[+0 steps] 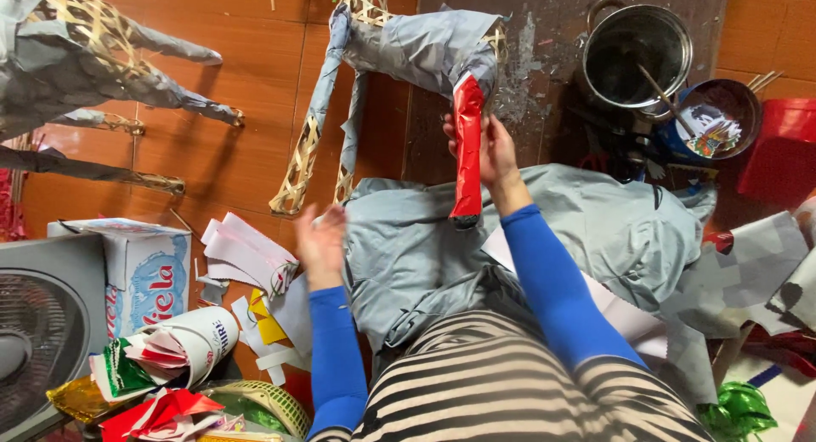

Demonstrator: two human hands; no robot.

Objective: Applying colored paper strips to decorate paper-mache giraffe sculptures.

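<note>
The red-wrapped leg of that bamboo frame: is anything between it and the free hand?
Nothing visible. The right hand already grips the red-wrapped leg. The left hand hangs open, apart from it, with only grey cloth beneath the gap.

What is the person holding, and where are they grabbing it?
The right hand grips the red-wrapped leg of the bamboo frame figure, around its middle. The left hand holds nothing.

A steel pot [637,55] stands at the top right on the brown tiled floor [246,68], a stick leaning in it; beside it sits a dark bowl [718,115]; a red stool [782,149] is at the right edge; a grey fan [38,340] fills the lower left corner; a white cardboard box [144,268] stands just behind it; paper scraps [246,255] lie nearby; another paper-covered bamboo frame [76,59] lies top left.
</note>
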